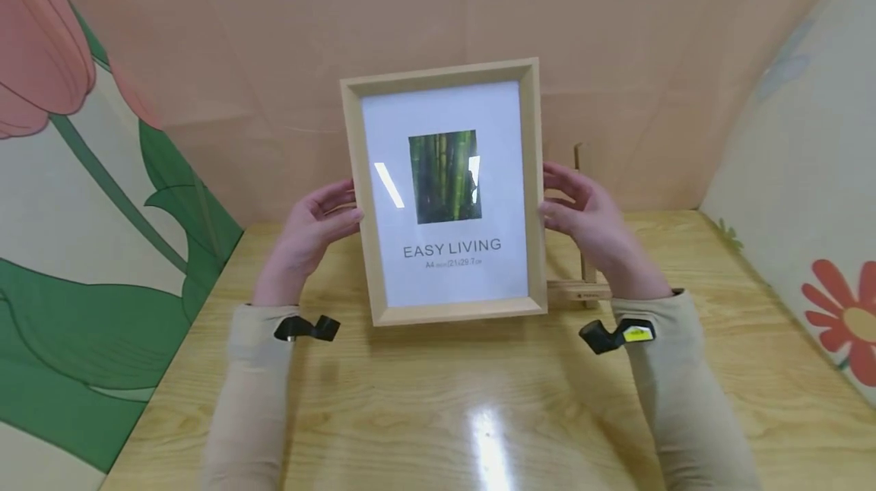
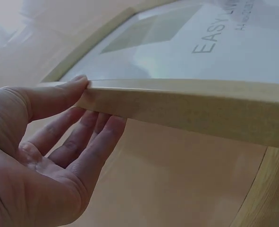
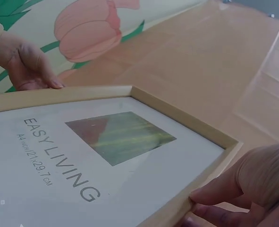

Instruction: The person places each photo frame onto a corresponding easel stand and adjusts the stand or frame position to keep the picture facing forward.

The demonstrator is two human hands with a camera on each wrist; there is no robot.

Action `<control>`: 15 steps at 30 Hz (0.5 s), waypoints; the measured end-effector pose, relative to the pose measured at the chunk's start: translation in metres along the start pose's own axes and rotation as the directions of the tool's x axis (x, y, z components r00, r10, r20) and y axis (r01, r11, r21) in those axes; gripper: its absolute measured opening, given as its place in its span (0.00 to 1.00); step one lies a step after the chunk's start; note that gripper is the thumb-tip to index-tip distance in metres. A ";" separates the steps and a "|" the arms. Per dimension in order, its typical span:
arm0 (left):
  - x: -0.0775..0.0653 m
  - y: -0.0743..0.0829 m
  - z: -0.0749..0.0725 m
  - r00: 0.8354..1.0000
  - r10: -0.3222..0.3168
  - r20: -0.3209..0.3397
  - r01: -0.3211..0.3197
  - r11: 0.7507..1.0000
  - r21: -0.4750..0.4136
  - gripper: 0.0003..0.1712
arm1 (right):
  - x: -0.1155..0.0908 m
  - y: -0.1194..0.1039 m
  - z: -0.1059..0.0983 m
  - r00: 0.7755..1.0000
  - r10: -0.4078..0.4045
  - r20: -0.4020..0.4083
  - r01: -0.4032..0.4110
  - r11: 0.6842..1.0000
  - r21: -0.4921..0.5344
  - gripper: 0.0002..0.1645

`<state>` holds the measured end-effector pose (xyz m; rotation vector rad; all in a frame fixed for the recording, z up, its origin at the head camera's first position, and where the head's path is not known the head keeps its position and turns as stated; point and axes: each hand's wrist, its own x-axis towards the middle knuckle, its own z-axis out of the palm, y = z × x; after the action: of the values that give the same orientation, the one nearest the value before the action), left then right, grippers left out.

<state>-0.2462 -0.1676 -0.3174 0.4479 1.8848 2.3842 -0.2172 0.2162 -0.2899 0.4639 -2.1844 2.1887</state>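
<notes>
A picture frame [image 1: 455, 278] with a pale wooden border is held up above the table, tilted slightly, its front towards me. Behind its glass is a white sheet with a bamboo picture and the words EASY LIVING. My left hand [image 1: 318, 229] pinches the left side of the frame, thumb on the front edge and fingers behind, as the left wrist view shows on the wooden border [image 2: 186, 106]. On the opposite side my right hand [image 1: 591, 221] pinches the border the same way; its fingertips are partly hidden in the right wrist view.
Behind the frame, on the right, stands a small wooden easel [image 1: 587, 270], mostly hidden. The wood-grain table [image 1: 411, 400] meets a pink backdrop [image 1: 308, 58] at the back. Flower-printed panels [image 1: 116, 248] rise on both sides.
</notes>
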 end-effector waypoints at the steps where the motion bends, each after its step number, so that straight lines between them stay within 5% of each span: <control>1: 0.002 0.000 0.003 1.000 0.009 0.002 -0.009 1.000 -0.005 0.30 | 0.000 -0.001 -0.003 1.000 -0.001 -0.006 0.001 1.000 -0.003 0.34; 15: 0.024 -0.010 0.032 0.991 0.124 0.044 -0.123 0.992 -0.042 0.27 | -0.006 -0.007 -0.034 0.996 -0.075 -0.041 0.078 0.995 0.068 0.35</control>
<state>-0.2621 -0.1291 -0.3164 0.6295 1.8385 2.4586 -0.2170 0.2507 -0.2836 0.4948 -2.0414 2.2206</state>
